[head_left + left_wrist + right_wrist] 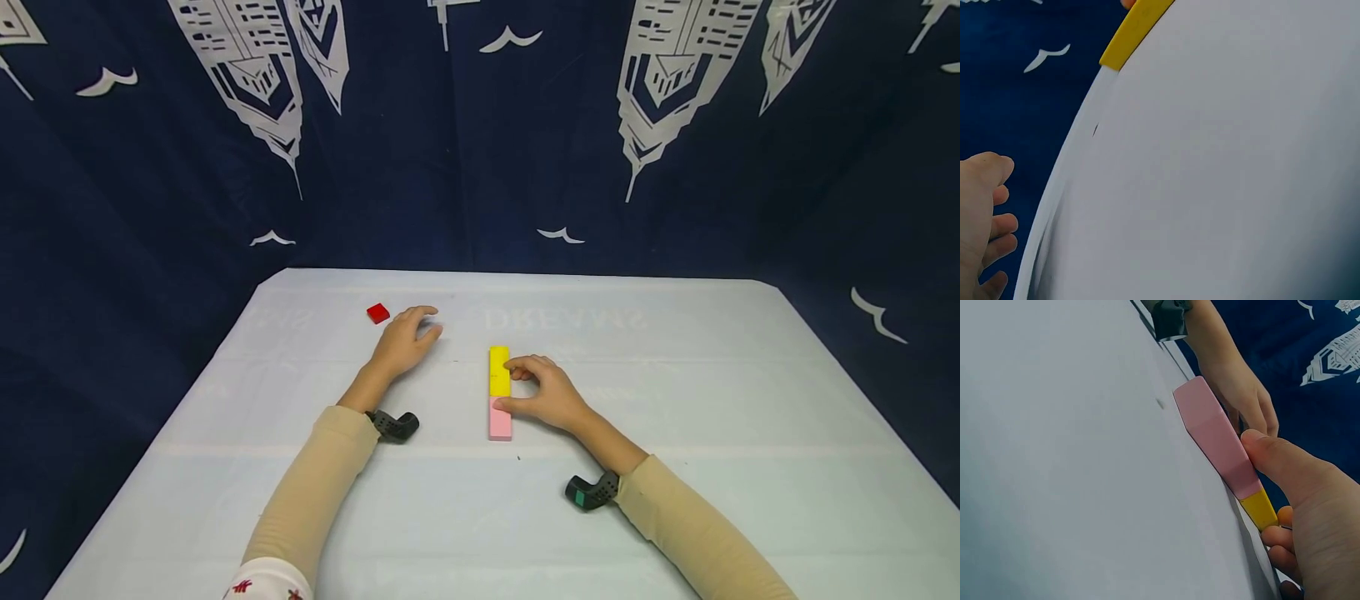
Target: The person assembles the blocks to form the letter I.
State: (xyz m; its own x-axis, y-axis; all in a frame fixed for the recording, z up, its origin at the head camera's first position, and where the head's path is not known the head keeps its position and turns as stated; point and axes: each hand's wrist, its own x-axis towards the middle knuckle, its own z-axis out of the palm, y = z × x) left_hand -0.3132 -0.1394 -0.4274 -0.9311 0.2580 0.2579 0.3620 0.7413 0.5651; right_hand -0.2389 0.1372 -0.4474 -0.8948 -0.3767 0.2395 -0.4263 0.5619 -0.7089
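Note:
A yellow block (498, 372) and a pink block (500, 420) lie end to end in a straight line on the table. My right hand (546, 393) is at their right side, thumb at the pink block and bent fingers at the yellow one, with a gap between thumb and fingers. In the right wrist view, the thumb tip (1252, 436) meets the side of the pink block (1217, 434). My left hand (405, 342), fingers loosely bent and holding nothing, is just right of a small red block (378, 313).
The white table (675, 358) runs back to a dark blue curtain (465, 167) with white printed shapes. Each wrist carries a black camera band, one on the left wrist (396, 426) and one on the right wrist (592, 491). A small dark speck (518, 457) lies below the pink block.

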